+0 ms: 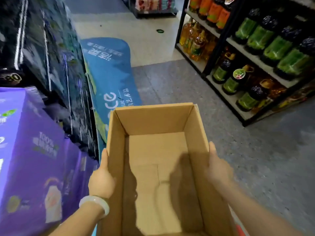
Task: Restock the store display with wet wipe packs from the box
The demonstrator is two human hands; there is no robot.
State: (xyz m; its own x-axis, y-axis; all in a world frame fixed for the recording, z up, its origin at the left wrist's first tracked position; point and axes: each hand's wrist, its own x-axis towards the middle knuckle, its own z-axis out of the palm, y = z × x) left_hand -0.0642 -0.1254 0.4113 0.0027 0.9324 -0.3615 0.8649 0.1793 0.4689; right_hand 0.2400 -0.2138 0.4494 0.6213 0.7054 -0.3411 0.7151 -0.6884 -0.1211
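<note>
I hold an open brown cardboard box (158,150) in front of me, above the floor. Its inside is bare; no wet wipe packs show in it. My left hand (101,178) presses flat against the box's left wall, with a pale bangle on that wrist. My right hand (216,166) grips the right wall from outside. To the left stands a dark display (56,65) of blurred packs, too smeared to read.
Purple cartons (34,159) are stacked at the lower left. A blue floor banner (109,70) lies along the display's foot. Black shelves (247,53) with oil and green-labelled bottles line the right side. Grey and beige floor runs between them, with more shelving far back.
</note>
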